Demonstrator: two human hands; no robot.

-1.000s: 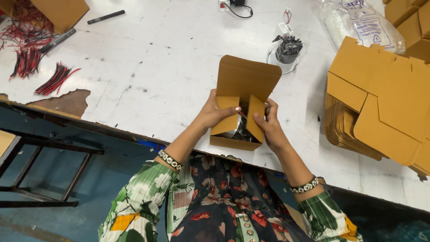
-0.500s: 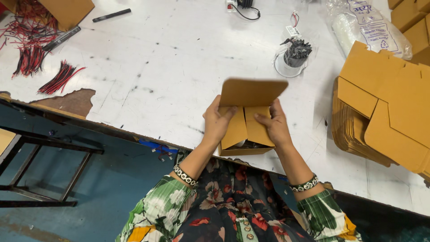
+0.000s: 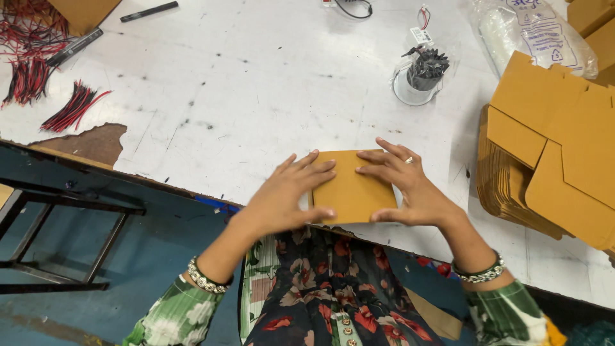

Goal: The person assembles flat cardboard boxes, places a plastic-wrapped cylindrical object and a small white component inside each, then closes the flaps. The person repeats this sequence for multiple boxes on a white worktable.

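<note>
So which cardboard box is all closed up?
The small brown cardboard box under both hands at the table's near edge. The stack of flat cardboard blanks on the right is still unfolded.

Left hand (image 3: 285, 195): bare, beaded bracelet (image 3: 206, 277) in silver and black at wrist, lower left of frame.
Right hand (image 3: 410, 186): silver ring (image 3: 409, 160); dark beaded bangle (image 3: 477, 272).
Sleeves (image 3: 173, 317): green-white print.
Garment front (image 3: 320, 288): dark floral, red blooms, small buttons.

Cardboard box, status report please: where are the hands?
Left hand and right hand flat on the closed cardboard box. Box at table edge. Nothing in the way.
</note>
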